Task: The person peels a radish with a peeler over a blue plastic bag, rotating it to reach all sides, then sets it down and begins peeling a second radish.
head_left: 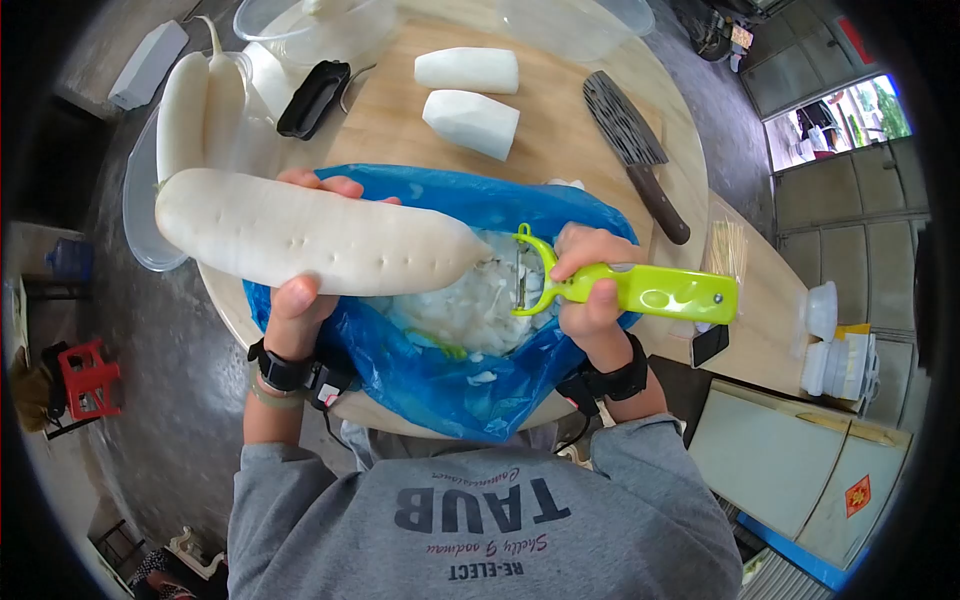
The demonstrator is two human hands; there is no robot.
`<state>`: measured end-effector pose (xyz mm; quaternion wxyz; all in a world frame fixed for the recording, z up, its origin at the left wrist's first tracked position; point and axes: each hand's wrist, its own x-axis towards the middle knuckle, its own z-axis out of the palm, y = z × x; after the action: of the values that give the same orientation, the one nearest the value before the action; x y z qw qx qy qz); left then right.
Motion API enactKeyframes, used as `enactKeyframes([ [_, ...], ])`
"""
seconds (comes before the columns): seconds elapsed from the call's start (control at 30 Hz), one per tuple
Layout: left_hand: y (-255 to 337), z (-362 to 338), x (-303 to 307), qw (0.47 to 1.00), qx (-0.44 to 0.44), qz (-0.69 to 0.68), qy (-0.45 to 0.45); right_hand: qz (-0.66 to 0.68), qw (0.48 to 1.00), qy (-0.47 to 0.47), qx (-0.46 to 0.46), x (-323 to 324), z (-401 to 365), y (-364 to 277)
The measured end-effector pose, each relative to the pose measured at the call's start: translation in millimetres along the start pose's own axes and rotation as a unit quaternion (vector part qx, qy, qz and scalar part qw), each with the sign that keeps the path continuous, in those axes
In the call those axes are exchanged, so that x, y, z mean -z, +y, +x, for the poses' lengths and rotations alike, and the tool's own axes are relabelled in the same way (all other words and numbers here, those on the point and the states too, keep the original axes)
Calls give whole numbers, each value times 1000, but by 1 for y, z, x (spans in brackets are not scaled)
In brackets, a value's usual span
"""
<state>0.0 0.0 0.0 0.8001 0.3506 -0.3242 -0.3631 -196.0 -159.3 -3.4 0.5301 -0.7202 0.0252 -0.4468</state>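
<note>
My left hand [300, 300] is wrapped round a long white daikon radish [320, 235], thumb below and fingertips above. In my right hand [592, 285] is a bright green peeler [675, 292], its blade end close to the radish's tapered right tip. Both are held over a blue plastic bag [440, 390] that lies open on the round table. Inside the bag is a heap of pale radish peelings [455, 310], partly covered by the radish in this view. Beyond the bag, two peeled radish pieces [465, 70] lie on the wooden cutting board [390, 130].
A cleaver [630, 140] with a dark handle rests at the board's right edge. Whole radishes [190, 110] stand in a clear tub [140, 210] at left, near a black tray [313, 98]. A phone [709, 345] and wooden skewers [726, 245] lie on the right-hand table.
</note>
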Motion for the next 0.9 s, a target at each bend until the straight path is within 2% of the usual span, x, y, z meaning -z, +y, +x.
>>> enactKeyframes([
  [0.17, -1, 0, -10, 1000, 16, 8, -4, 92, 996, 9, -3, -5, 2, -5],
  [0.27, -5, 0, -5, 998, 31, 9, -45, 94, 996, -6, 3, -9, 3, -8],
  [0.37, -9, 0, -4, 997, 24, 11, -66, 36, 998, -27, -39, -10, 4, -9],
  [0.47, -7, -1, -7, 998, 27, 17, -50, -19, 995, -26, -93, -10, 7, -9],
  [0.57, -7, 1, -11, 999, 37, 2, -18, -79, 992, -36, -87, -7, 11, -17],
  [0.67, -6, 1, -8, 999, 38, -39, -7, -38, 995, 20, -95, -10, 8, -12],
  [0.77, -8, 2, -4, 1000, 19, -2, 22, 53, 995, 60, -53, -2, 2, 0],
  [0.9, -10, -1, -3, 999, 41, 10, 20, 63, 998, 21, -10, -10, 7, -8],
])
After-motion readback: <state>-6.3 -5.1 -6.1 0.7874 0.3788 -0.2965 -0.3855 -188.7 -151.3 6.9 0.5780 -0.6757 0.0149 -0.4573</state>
